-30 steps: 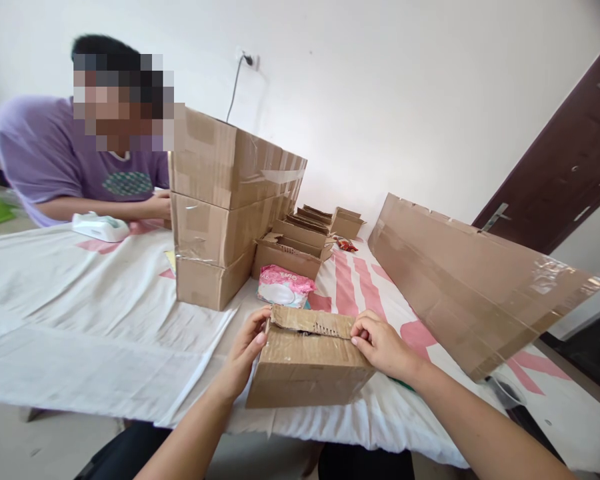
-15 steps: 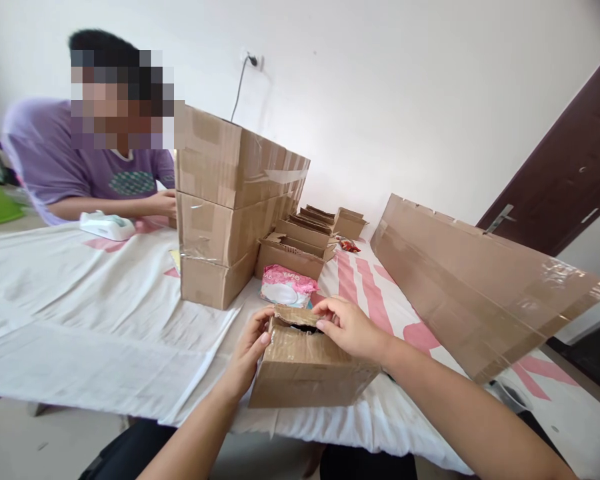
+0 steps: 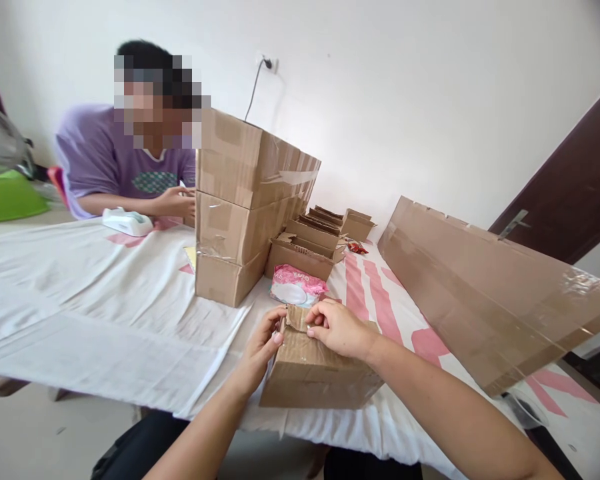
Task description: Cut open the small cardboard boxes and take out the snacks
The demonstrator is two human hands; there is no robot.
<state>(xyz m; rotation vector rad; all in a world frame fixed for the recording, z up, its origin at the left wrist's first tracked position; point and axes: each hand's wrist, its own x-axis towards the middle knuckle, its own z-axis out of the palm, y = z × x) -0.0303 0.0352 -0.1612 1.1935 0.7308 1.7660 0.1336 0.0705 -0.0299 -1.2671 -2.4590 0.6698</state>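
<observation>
A small brown cardboard box (image 3: 320, 387) stands at the table's near edge, with shiny tape across its top. My left hand (image 3: 263, 343) grips its left upper edge, thumb on the near side and fingers curled behind. With thumb and bent fingers, my right hand (image 3: 337, 328) pinches the torn top flap (image 3: 296, 319) near its right end. The flap lies low over the opening, and the inside of the box is hidden. Just beyond it is a pink and white pack of wet wipes (image 3: 296, 287).
Taped boxes (image 3: 230, 220) are stacked at left centre. Open boxes (image 3: 305, 257) stand in a row behind the wipes. A large cardboard panel (image 3: 490, 287) leans along the right. Across the table sits a person in a purple shirt (image 3: 95, 160), near a white device (image 3: 127, 222).
The flap has come down, closing the dark gap seen before beneath it. My right hand has moved slightly left along the flap. The whole view has shifted a little.
</observation>
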